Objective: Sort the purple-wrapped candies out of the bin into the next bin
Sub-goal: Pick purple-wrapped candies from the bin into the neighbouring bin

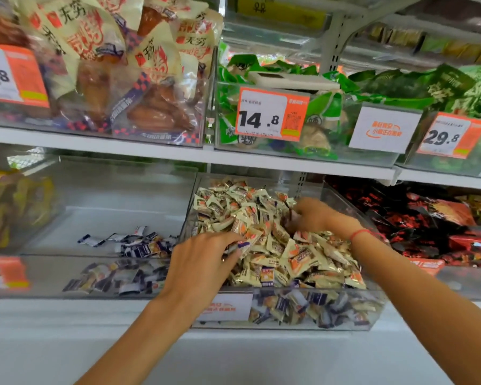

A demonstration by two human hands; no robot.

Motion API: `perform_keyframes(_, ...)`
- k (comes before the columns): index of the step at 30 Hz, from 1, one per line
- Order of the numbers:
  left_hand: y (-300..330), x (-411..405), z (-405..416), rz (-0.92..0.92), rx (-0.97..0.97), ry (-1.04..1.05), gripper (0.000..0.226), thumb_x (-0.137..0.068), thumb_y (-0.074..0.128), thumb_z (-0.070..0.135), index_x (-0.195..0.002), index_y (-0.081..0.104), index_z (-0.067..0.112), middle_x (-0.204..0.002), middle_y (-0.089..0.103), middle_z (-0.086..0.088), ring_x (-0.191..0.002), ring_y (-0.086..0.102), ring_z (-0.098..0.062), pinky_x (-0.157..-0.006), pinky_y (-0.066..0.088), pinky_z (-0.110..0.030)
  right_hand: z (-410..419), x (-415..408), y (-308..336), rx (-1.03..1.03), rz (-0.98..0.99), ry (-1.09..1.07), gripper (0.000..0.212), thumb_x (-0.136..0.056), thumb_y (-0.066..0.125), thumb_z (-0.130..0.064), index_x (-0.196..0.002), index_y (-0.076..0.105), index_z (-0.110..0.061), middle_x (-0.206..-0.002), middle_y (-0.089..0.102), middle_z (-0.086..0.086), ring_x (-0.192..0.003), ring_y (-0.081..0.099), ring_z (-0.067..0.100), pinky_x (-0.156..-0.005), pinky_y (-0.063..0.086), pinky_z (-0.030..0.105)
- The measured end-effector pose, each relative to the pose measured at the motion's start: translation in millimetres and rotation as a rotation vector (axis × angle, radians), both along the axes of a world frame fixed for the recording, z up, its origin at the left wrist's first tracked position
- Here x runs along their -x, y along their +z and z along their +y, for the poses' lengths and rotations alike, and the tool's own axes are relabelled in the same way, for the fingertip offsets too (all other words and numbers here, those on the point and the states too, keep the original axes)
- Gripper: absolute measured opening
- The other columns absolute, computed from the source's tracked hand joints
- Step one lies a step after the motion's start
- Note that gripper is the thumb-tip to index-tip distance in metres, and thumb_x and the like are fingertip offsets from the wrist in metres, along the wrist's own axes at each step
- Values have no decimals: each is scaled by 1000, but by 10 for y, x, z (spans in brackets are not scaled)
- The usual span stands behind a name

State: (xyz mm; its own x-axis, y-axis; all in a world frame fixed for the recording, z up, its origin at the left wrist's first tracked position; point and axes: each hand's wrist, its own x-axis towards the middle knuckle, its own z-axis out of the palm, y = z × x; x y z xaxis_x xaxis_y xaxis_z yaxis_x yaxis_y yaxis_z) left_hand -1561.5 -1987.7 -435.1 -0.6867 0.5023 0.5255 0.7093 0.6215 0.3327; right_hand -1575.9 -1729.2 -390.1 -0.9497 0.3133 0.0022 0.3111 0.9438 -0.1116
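Reaching from the near edge: left hand (203, 259) over the front-left corner of the full clear bin (289, 326), fingertips pinched on a purple-wrapped candy (243, 245) at the surface of the heap. Further in, right hand (311, 215), with a red cord (360, 233) at the wrist, fingers curled down into the cream-and-orange candies (275, 237) near the middle of the bin; blurred, so whether anything is held cannot be told. To the left, touching the full bin, the next bin (100, 218), with a small pile of sorted purple candies (139, 245) against its right wall. More purple wrappers visible through the front wall of the full bin, low in the heap. Beyond, on the upper shelf, a 14.8 price tag (271, 113). Likely faults from here: a light pinch on a slick wrapper slipping during the carry across the shared wall, dropping the candy back; a cream piece lifted along with it; buried purple pieces missed if only the top layer is searched.
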Motion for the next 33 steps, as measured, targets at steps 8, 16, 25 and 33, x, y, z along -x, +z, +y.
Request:
perform_keyframes(8,215,26,-210,22,-158,57,29,-97,44,42,-123,57,35,-71,59,16,-45,42,6,-41,36,-13,-626,-550,169,747,526,152,39,-88,61,-41,-68,52,-9,-62,42,10,-56,34,19,-51,27,25)
perform_keyframes(16,255,567,-1068,-147,-150,453,27,-103,32,25,-125,46,22,-107,66,-7,-87,58,-33,-65,37,-35,-1884,49,102,321,484,614,25,-96,58,-26,-88,67,-4,-71,64,8,-61,55,21,-57,38,36)
perform_keyframes(25,12,740,-1194,-340,57,317,53,-98,49,22,-147,31,26,-140,51,1,-117,56,-28,-92,49,-48,-2089,399,-137,-121,346,486,38,-89,63,-26,-127,58,-25,-120,64,4,-120,48,27,-98,35,38)
perform_keyframes(33,326,185,-689,-15,-105,169,34,-98,47,21,-128,55,34,-130,56,14,-117,53,-13,-88,45,-32,-1021,-888,-209,-10,746,219,11,-86,70,-28,-96,75,-25,-89,71,-9,-90,58,11,-77,44,29)
